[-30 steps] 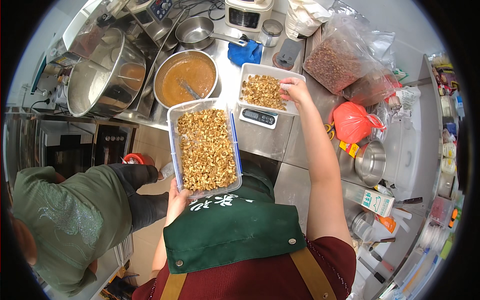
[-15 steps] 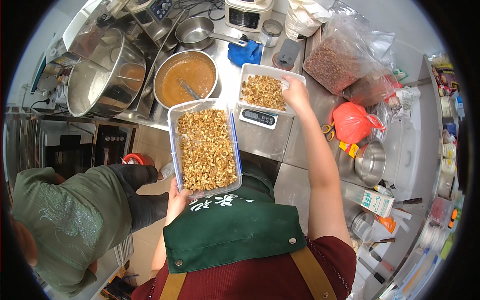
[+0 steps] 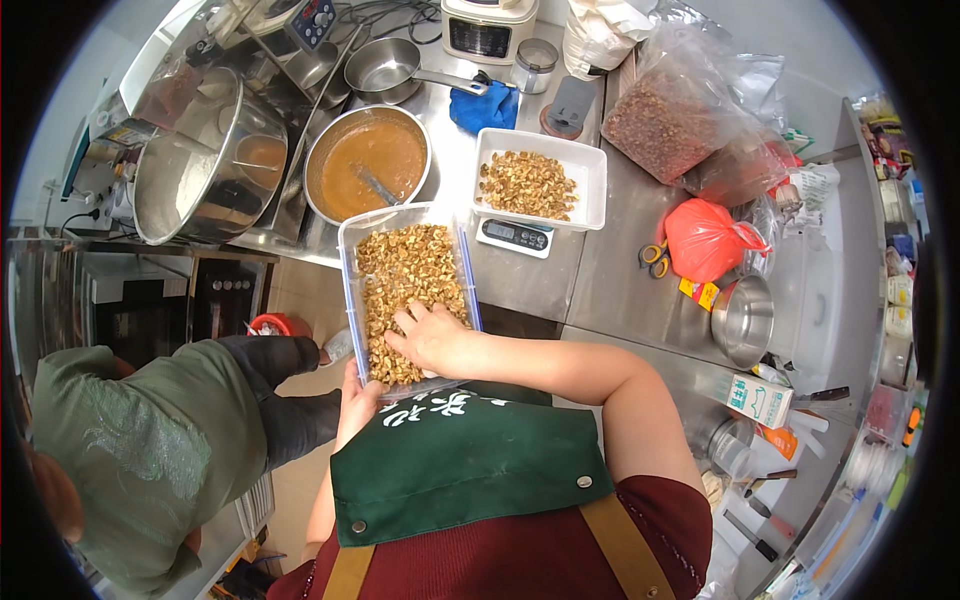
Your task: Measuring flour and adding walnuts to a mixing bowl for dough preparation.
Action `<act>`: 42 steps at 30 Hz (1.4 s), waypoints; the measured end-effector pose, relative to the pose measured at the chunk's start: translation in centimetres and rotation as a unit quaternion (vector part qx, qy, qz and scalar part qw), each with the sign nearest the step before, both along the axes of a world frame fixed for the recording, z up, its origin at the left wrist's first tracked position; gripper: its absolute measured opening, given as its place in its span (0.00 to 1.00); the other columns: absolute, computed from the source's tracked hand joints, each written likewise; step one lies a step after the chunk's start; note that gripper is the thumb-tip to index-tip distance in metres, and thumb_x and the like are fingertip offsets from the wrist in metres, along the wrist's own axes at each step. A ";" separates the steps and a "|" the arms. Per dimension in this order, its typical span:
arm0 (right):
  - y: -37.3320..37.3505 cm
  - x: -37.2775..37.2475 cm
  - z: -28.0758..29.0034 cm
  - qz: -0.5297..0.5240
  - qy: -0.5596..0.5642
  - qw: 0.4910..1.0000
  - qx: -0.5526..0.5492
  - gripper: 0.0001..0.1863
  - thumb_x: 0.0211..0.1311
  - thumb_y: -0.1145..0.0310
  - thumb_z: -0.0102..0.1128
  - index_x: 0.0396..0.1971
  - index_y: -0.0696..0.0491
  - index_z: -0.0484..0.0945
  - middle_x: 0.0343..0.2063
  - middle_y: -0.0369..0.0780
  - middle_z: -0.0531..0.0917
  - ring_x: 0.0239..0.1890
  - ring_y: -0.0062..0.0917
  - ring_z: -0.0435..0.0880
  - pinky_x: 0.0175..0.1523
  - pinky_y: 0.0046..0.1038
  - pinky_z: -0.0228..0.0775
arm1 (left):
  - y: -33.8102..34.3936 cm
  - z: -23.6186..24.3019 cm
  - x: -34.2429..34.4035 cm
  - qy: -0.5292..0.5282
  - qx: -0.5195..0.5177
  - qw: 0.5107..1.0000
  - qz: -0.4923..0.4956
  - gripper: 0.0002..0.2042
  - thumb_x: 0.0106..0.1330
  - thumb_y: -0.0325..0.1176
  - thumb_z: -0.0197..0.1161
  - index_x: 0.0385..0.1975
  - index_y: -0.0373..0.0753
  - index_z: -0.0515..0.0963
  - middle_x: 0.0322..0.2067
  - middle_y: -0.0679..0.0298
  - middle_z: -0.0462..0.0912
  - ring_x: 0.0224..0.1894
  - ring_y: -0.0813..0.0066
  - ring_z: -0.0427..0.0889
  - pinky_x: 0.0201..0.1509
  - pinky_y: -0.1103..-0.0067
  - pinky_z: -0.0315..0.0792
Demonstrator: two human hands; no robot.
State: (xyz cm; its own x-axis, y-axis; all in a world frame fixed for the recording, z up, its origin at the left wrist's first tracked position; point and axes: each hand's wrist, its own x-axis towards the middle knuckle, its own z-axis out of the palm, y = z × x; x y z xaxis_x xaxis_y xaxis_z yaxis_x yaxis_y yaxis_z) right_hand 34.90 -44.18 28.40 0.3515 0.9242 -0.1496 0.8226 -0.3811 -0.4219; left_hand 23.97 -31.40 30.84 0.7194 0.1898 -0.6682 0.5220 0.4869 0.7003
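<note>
My left hand (image 3: 358, 396) grips the near left corner of a clear plastic box (image 3: 350, 285) with blue side clips. Chopped walnuts (image 3: 402, 265) fill this box, which is held up in front of the counter edge. Reaching into its near half, my right hand (image 3: 432, 338) lies on the nuts with its fingers apart; its palm side is hidden, and a small whitish bit shows under the wrist. Beyond, a white tray (image 3: 592, 190) rests on a kitchen scale (image 3: 515, 236) and carries a smaller heap of walnuts (image 3: 527, 186).
A bowl of brown batter (image 3: 372, 155) with a utensil stands left of the tray, with a saucepan (image 3: 383, 68) behind. At right are scissors (image 3: 654, 260), a red bag (image 3: 705, 243) and a metal bowl (image 3: 742, 320). A co-worker (image 3: 150, 440) stands at left.
My right hand has left the white tray and come back toward me, down into the walnuts in the clear box. My left hand still holds the box.
</note>
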 end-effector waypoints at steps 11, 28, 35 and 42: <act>-0.1 2.2 -1.5 -0.148 0.027 0.963 0.223 0.04 0.40 0.75 0.51 0.19 0.57 0.69 0.23 0.43 0.71 0.26 0.33 0.74 0.27 0.30 0.70 | 0.4 -0.6 -0.2 0.008 0.019 1.000 -0.019 0.24 0.46 0.17 0.42 0.48 0.36 0.56 0.41 0.58 0.67 0.38 0.72 0.71 0.39 0.80 0.68; -13.0 18.1 -3.3 -0.503 0.338 0.745 0.280 0.09 0.43 0.72 0.53 0.29 0.55 0.73 0.19 0.35 0.73 0.18 0.16 0.70 0.18 0.19 0.63 | 0.2 -0.6 -0.6 0.005 -0.008 1.000 0.013 0.24 0.45 0.17 0.43 0.47 0.37 0.57 0.38 0.60 0.68 0.35 0.75 0.71 0.37 0.82 0.67; -12.9 19.6 -5.1 -0.542 0.218 0.800 0.139 0.10 0.44 0.70 0.54 0.29 0.57 0.73 0.17 0.40 0.74 0.17 0.23 0.74 0.18 0.23 0.66 | 0.4 -0.5 -1.0 0.016 0.017 1.000 -0.002 0.27 0.47 0.20 0.43 0.52 0.40 0.55 0.39 0.62 0.68 0.31 0.78 0.71 0.30 0.83 0.68; -14.8 21.4 -6.5 -0.597 0.208 0.757 0.166 0.13 0.48 0.62 0.56 0.29 0.57 0.73 0.19 0.40 0.76 0.18 0.22 0.74 0.20 0.24 0.66 | 0.0 -0.7 -0.8 0.010 0.016 0.999 0.028 0.26 0.48 0.20 0.41 0.52 0.41 0.55 0.38 0.63 0.68 0.26 0.80 0.70 0.27 0.83 0.67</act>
State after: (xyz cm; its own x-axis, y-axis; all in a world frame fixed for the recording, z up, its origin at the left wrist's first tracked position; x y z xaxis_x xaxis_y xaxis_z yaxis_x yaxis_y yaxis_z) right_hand 56.26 -59.01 21.92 0.9516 -0.0047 -0.3073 -0.2562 -0.5641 -0.7850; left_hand 23.14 -31.40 30.13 0.6935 0.2511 -0.6753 0.5082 0.4940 0.7055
